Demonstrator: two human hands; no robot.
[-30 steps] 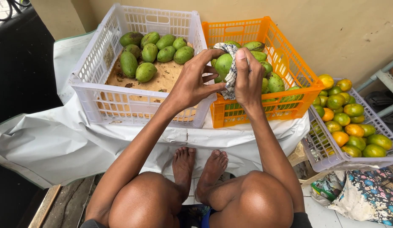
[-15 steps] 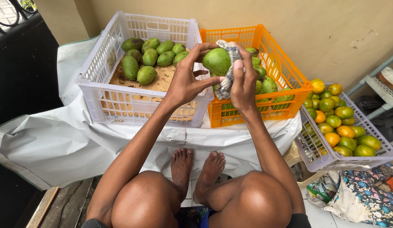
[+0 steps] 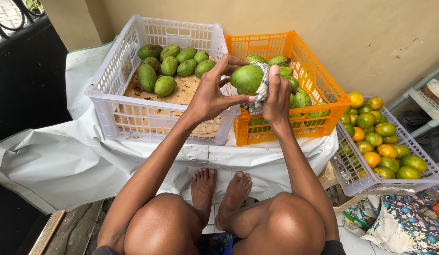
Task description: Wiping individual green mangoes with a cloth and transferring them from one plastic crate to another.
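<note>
My left hand [image 3: 212, 92] holds a green mango [image 3: 246, 78] up in front of the two crates, fingers spread around its left side. My right hand [image 3: 277, 97] presses a patterned grey cloth [image 3: 260, 89] against the mango's right side. Behind the hands stands an orange crate [image 3: 318, 89] with several green mangoes in it. To its left a white crate [image 3: 106, 89] holds several more green mangoes on a brown cardboard liner.
A white sheet [image 3: 63, 156] covers the low surface under both crates. A pale basket [image 3: 370, 182] of orange and green citrus fruit sits at the right. A floral cloth [image 3: 408, 224] lies at the bottom right. My bare feet [image 3: 219, 191] rest below.
The mango has been lifted and turned in my hands, with the cloth moving over its right side. The view has shifted slightly to the right.
</note>
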